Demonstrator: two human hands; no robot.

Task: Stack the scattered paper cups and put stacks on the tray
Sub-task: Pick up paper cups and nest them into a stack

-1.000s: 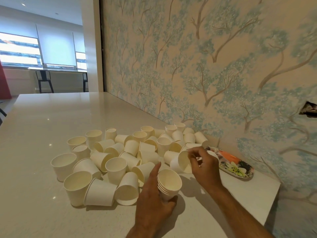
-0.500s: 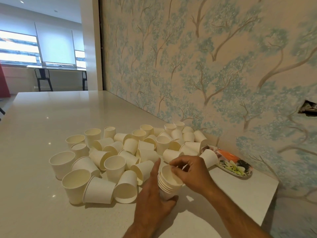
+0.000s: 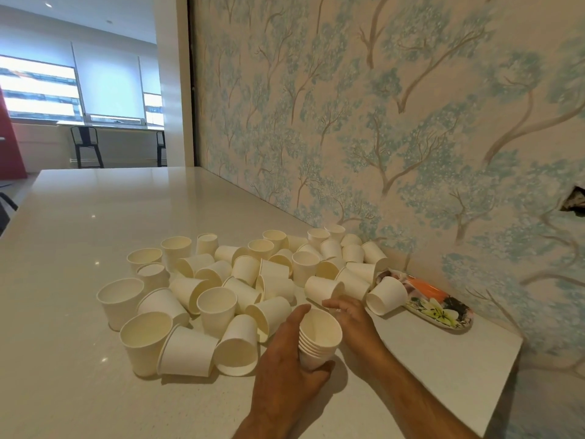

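A: What does the stack (image 3: 318,339) look like?
B: Plain white paper, several rolled rims nested close, mouth up and tilted. The left hand (image 3: 285,365) grips it, thumb behind, fingers curled under its base.

A: And the right hand (image 3: 354,318)?
B: Just right of the stack, knuckles up, fingers bent toward it. Whether it grasps anything, I cannot tell; the fingertips are blurred.

A: The loose cups (image 3: 221,289)?
B: Beyond and left of both hands, matte tapered cones on a glossy speckled counter (image 3: 79,391), some upright, many on their sides.

A: The tray (image 3: 440,307)?
B: Beyond the right hand, by the wall; oval, floral print, its near end hidden behind a tipped cup (image 3: 386,296).
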